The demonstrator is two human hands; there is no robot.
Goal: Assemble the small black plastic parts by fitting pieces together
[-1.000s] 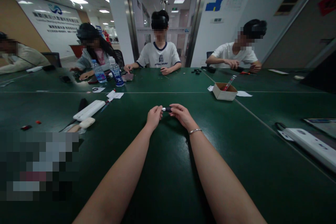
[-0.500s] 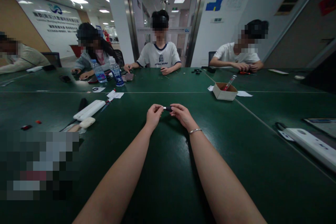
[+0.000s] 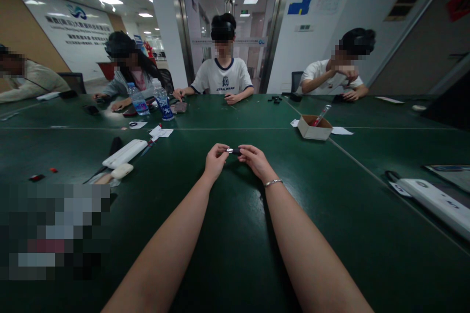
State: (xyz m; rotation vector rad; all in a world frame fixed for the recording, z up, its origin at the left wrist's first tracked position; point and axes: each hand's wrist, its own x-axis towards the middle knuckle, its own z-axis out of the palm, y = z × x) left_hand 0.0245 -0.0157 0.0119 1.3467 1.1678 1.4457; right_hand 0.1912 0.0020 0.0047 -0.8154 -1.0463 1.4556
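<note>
Between my two hands is a small black USB stick (image 3: 235, 152) with a silver metal end, held level over the green table (image 3: 235, 234). My left hand (image 3: 217, 157) pinches the silver end between thumb and fingertips. The black end sits in the closed fingertips of my right hand (image 3: 254, 159), whose wrist wears a silver bracelet (image 3: 273, 183). Fingertips cover both ends of the stick, so its full length is hidden.
To the left lie a white power strip (image 3: 125, 153) and a rounded white object (image 3: 122, 171). Ahead right stands an open cardboard box (image 3: 315, 131) with a pen-like thing inside. Two bottles (image 3: 163, 104) stand ahead left. Another white power strip (image 3: 435, 203) lies right. Several people sit opposite.
My left hand has shifted very slightly, and a bit more of the silver end shows between my hands. The person at the far right has raised a hand from the table.
</note>
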